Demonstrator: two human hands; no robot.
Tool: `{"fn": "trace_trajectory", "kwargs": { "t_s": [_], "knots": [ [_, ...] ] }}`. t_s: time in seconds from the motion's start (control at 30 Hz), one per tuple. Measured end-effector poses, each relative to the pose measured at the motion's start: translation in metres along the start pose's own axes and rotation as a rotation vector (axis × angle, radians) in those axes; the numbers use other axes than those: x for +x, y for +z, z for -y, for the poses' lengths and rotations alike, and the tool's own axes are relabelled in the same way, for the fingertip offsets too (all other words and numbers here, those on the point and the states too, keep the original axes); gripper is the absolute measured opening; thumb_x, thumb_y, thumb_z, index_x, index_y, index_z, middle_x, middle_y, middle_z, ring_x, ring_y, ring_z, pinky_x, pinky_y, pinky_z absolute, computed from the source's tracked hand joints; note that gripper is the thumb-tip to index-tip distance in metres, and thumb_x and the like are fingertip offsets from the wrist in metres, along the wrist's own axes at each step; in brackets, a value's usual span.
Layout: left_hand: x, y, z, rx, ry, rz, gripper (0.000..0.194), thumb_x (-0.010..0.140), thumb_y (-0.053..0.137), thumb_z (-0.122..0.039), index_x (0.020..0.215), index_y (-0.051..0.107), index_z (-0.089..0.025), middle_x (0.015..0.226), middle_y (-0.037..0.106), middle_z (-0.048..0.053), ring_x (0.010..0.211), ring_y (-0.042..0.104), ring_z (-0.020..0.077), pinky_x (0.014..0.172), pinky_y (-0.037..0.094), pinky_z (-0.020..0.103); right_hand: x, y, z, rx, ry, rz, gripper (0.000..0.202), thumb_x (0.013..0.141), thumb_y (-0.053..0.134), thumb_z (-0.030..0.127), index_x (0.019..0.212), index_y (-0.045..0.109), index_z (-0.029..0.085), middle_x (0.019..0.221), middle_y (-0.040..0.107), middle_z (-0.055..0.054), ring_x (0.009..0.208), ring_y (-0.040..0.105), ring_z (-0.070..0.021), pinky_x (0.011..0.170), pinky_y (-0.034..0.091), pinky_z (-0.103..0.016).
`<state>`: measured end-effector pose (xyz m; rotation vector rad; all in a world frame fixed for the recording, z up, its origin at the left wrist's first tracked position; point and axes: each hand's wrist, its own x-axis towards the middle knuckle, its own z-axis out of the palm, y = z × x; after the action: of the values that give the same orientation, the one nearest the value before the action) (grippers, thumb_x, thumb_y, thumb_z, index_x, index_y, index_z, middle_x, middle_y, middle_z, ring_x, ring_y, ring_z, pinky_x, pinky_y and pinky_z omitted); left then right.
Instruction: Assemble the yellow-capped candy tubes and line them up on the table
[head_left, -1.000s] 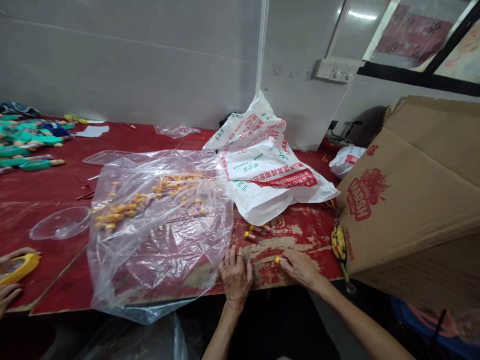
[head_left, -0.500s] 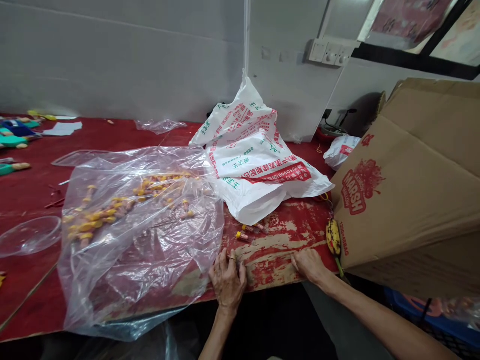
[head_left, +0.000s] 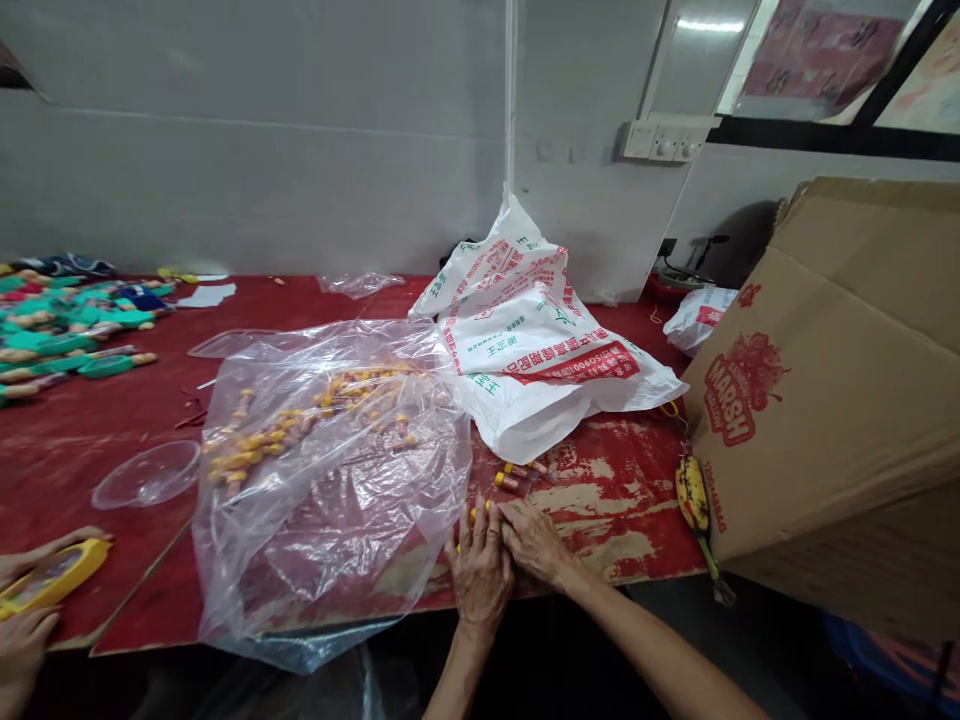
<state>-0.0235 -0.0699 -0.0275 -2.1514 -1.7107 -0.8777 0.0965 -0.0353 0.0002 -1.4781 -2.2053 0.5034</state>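
My left hand point(head_left: 480, 575) lies at the table's front edge, fingers stretched forward. Bits of yellow cap point(head_left: 480, 512) show at its fingertips, mostly covered. Touching it on the right is my right hand point(head_left: 534, 540), its fingers curled together; whatever they hold is hidden. Just beyond both hands lie a few small yellow-capped tubes point(head_left: 512, 484). To the left, a clear plastic bag point(head_left: 337, 530) is spread out, with many yellow-capped tubes point(head_left: 251, 445) showing through it. Behind the loose tubes rests a white printed sack point(head_left: 525, 340).
A large cardboard box point(head_left: 832, 380) stands at the right, beside a banana point(head_left: 691, 495). Another person's hands hold a yellow object point(head_left: 64, 578) at the far left. Near them is a clear plastic lid point(head_left: 146, 474); green items point(head_left: 105, 365) are piled behind.
My right hand has moved left to meet my left hand, and its fingers are curled there. The view has turned left, bringing in another person's hands and more green items.
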Motion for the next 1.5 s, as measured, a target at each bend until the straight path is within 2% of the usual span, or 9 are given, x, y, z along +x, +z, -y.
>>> {"fn": "trace_trajectory", "kwargs": {
  "t_s": [0.1, 0.2, 0.37, 0.5, 0.67, 0.83, 1.07, 1.3, 1.5],
  "knots": [
    [0.0, -0.001, -0.001, -0.016, 0.016, 0.038, 0.04, 0.088, 0.039, -0.014, 0.123, 0.057, -0.013, 0.136, 0.05, 0.011, 0.131, 0.036, 0.0344, 0.103, 0.027, 0.055, 0.015, -0.013, -0.003, -0.142, 0.014, -0.042, 0.031, 0.091, 0.041, 0.014, 0.118, 0.056, 0.02, 0.111, 0.062, -0.006, 0.104, 0.054, -0.016, 0.09, 0.042, -0.027],
    [-0.001, 0.001, 0.0, -0.005, 0.007, 0.052, 0.037, 0.09, 0.042, -0.021, 0.123, 0.058, -0.013, 0.136, 0.05, 0.012, 0.13, 0.037, 0.0347, 0.103, 0.027, 0.055, 0.031, -0.021, -0.005, -0.362, 0.091, -0.029, 0.024, 0.093, 0.041, 0.021, 0.104, 0.062, 0.02, 0.104, 0.061, -0.008, 0.101, 0.053, -0.0205, 0.093, 0.039, -0.034],
    [-0.003, 0.004, 0.0, 0.016, -0.013, 0.042, 0.036, 0.092, 0.045, -0.023, 0.123, 0.058, -0.014, 0.136, 0.05, 0.011, 0.129, 0.038, 0.0346, 0.102, 0.029, 0.055, 0.041, -0.012, 0.003, -0.426, 0.103, 0.007, 0.021, 0.092, 0.045, 0.024, 0.099, 0.063, 0.015, 0.105, 0.06, -0.014, 0.101, 0.052, -0.0258, 0.094, 0.036, -0.042],
    [-0.002, 0.003, -0.003, 0.006, -0.041, 0.066, 0.036, 0.091, 0.044, -0.019, 0.125, 0.057, -0.014, 0.137, 0.048, 0.011, 0.13, 0.037, 0.0333, 0.103, 0.029, 0.055, 0.012, -0.021, -0.004, -0.418, 0.104, 0.056, 0.021, 0.093, 0.042, 0.021, 0.1, 0.06, 0.015, 0.102, 0.063, -0.012, 0.095, 0.056, -0.0227, 0.086, 0.038, -0.035],
    [-0.001, 0.001, -0.005, -0.046, -0.082, 0.101, 0.036, 0.09, 0.045, -0.018, 0.124, 0.058, -0.014, 0.138, 0.047, 0.012, 0.132, 0.034, 0.0329, 0.105, 0.028, 0.055, -0.04, -0.077, -0.041, -0.416, 0.175, 0.202, 0.028, 0.095, 0.036, 0.03, 0.094, 0.062, 0.019, 0.088, 0.069, -0.005, 0.081, 0.063, -0.0177, 0.068, 0.038, -0.027],
    [-0.002, 0.005, -0.001, -0.033, -0.05, 0.083, 0.038, 0.089, 0.045, -0.016, 0.126, 0.056, -0.014, 0.138, 0.047, 0.011, 0.131, 0.035, 0.0338, 0.103, 0.029, 0.056, -0.058, -0.114, -0.062, -0.672, 0.372, 0.42, 0.033, 0.091, 0.04, 0.026, 0.08, 0.07, 0.014, 0.084, 0.071, -0.015, 0.08, 0.067, -0.0235, 0.064, 0.04, -0.028],
    [-0.002, 0.006, -0.001, -0.035, -0.033, 0.068, 0.038, 0.091, 0.045, -0.018, 0.127, 0.055, -0.014, 0.138, 0.047, 0.011, 0.131, 0.036, 0.0325, 0.103, 0.03, 0.053, -0.053, -0.093, -0.062, -0.628, 0.404, 0.454, 0.032, 0.091, 0.041, 0.022, 0.086, 0.072, 0.012, 0.088, 0.071, -0.018, 0.081, 0.068, -0.0272, 0.063, 0.042, -0.03],
    [-0.001, 0.005, -0.002, -0.049, -0.046, 0.082, 0.038, 0.091, 0.045, -0.02, 0.126, 0.056, -0.014, 0.137, 0.048, 0.013, 0.131, 0.036, 0.0334, 0.102, 0.031, 0.054, -0.055, -0.092, -0.072, -0.531, 0.364, 0.327, 0.032, 0.093, 0.041, 0.027, 0.08, 0.067, 0.016, 0.077, 0.07, -0.011, 0.073, 0.065, -0.0205, 0.062, 0.038, -0.027],
    [-0.001, 0.001, -0.004, -0.037, -0.057, 0.099, 0.038, 0.09, 0.045, -0.02, 0.126, 0.057, -0.016, 0.139, 0.047, 0.011, 0.132, 0.035, 0.0334, 0.103, 0.031, 0.054, -0.023, -0.04, -0.032, -0.392, 0.172, 0.135, 0.027, 0.097, 0.033, 0.024, 0.104, 0.058, 0.019, 0.102, 0.065, -0.006, 0.092, 0.059, -0.0163, 0.077, 0.039, -0.026]
  ]
}}
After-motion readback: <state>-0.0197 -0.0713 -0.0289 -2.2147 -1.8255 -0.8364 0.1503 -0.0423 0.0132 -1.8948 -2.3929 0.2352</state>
